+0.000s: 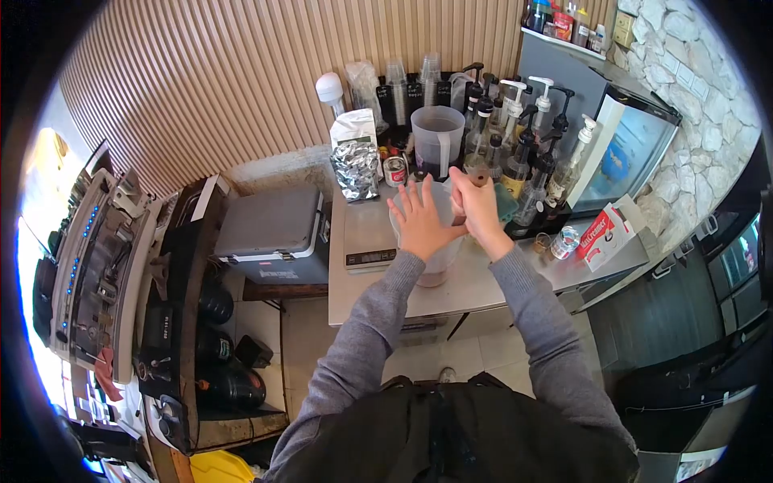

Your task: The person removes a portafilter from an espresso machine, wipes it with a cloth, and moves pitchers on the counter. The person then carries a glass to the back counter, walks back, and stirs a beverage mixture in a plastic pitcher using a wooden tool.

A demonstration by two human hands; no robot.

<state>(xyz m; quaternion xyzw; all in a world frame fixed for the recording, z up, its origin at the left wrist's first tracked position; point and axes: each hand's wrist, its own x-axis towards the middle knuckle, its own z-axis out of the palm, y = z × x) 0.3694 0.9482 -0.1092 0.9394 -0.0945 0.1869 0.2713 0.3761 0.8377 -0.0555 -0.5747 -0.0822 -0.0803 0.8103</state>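
A translucent plastic container (436, 272), seemingly a pitcher, stands on the steel counter right in front of me. My left hand (422, 219) lies over its top with the fingers spread. Close beside it, my right hand (480, 208) is closed at the container's right side, thumb up. Whatever the right fingers grip is hidden behind the hand. Just left of the container is a digital kitchen scale (371, 258). Behind my hands stands a larger clear pitcher (437, 133) with a handle.
Several syrup pump bottles (527, 161) crowd the back right. A silver foil bag (355, 161) and a small can (394, 171) stand at the back left. A red-and-white creamer box (604, 235) and a can (565, 241) sit on the right. Left of the counter is a grey cooler (270, 229).
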